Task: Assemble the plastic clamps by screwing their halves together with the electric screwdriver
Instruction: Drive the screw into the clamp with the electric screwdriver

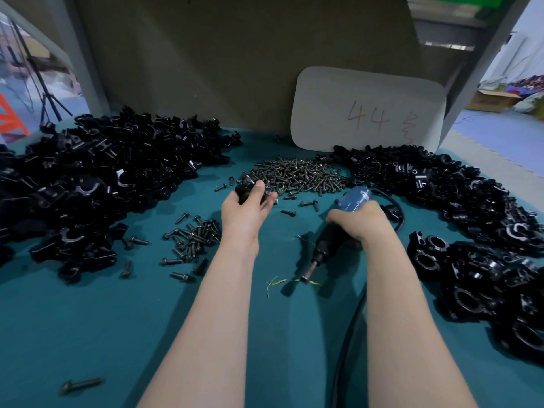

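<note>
**A:** Where is the glossy black moulded plastic clamp piece (245, 192) sitting?

**B:** At the near-left edge of the heap of small dark metal screws (294, 175). The left hand (245, 206) is curling its fingers (258, 188) round it, likely keeping it close to pick up a screw.

**A:** And the blue-capped black electric screwdriver (329, 237)?

**B:** Near-right of that heap. The right hand (359, 222) is wrapping round it, angling the bit down at the matte teal bench (88, 319).

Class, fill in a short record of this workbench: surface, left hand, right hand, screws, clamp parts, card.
surface: teal mat
left hand: holds a black clamp part
right hand: grips the electric screwdriver, bit end down near the mat
screws: large pile at centre back, smaller pile nearer left
clamp parts: left heap, right heap, both black
card: white, marked 44, leaning at the back
</note>
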Available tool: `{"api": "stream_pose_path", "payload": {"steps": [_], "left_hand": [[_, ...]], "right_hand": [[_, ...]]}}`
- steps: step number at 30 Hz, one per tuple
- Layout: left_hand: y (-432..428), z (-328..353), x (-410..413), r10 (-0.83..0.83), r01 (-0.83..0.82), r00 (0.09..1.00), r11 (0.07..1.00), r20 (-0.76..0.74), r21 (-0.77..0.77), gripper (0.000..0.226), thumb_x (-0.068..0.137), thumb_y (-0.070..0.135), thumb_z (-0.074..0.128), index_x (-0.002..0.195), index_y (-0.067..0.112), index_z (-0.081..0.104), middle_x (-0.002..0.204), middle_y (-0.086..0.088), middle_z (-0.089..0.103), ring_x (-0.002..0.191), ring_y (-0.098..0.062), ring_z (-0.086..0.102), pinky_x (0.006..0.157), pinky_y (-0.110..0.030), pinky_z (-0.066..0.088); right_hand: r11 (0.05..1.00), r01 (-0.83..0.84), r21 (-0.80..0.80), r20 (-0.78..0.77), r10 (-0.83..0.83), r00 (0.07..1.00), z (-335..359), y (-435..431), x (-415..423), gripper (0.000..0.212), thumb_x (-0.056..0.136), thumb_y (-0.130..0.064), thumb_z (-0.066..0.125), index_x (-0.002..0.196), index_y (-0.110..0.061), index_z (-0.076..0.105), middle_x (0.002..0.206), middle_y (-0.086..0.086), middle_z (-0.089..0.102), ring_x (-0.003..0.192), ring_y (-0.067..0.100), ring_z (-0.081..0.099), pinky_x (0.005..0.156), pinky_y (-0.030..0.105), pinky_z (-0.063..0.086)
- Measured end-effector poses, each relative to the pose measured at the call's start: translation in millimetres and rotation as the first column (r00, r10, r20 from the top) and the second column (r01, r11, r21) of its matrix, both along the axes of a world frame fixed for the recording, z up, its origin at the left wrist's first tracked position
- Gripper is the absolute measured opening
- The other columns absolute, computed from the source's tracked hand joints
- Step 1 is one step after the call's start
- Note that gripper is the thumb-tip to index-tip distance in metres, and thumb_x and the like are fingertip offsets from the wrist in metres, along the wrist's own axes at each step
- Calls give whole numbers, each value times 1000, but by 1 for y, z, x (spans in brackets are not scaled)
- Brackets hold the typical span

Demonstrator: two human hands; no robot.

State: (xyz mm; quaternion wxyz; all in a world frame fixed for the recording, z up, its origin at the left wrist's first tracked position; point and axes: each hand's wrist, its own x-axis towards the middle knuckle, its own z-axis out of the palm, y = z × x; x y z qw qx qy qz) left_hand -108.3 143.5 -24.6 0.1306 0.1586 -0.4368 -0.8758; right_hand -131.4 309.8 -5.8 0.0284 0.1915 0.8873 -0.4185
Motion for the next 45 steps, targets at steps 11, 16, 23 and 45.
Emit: {"api": "stream_pose_path", "payload": {"steps": [11, 16, 23, 45], "left_hand": [[-4, -11, 1, 266, -103, 960, 615, 83, -782, 31, 96, 37, 53, 107, 8, 53, 94, -6, 67, 82, -20, 63, 63, -29, 43], [-3, -11, 5, 301, -81, 950, 481, 78, -873, 28, 96, 35, 53, 102, 7, 53, 68, 5, 50, 54, -7, 46, 44, -23, 30], [3, -10, 7, 216, -9, 973, 376, 79, -927, 25, 93, 31, 55, 100, 7, 54, 80, -8, 63, 65, -25, 55, 56, -31, 38], [3, -11, 5, 234, 55, 959, 402, 160, -914, 26, 93, 30, 56, 102, 6, 55, 82, -8, 61, 59, -20, 51, 44, -27, 30]], "right_hand": [[53, -16, -998, -37, -419, 907, 16, -4, 2, 13, 86, 2, 55, 93, -6, 48, 94, 12, 54, 83, 26, 63, 85, 46, 53], [-62, -106, -992, -60, -513, 856, 18, -3, 6, 43, 88, -30, 67, 123, -12, 48, 112, 8, 57, 95, 22, 62, 96, 46, 49], [-51, -87, -995, -36, -626, 779, 18, -9, 4, 41, 85, -44, 68, 113, -19, 52, 118, 4, 61, 101, 20, 65, 97, 40, 51], [-87, -116, -989, -31, -655, 755, 17, -19, 8, 25, 89, -38, 66, 98, -20, 52, 107, 2, 61, 99, 20, 66, 95, 36, 52]]}}
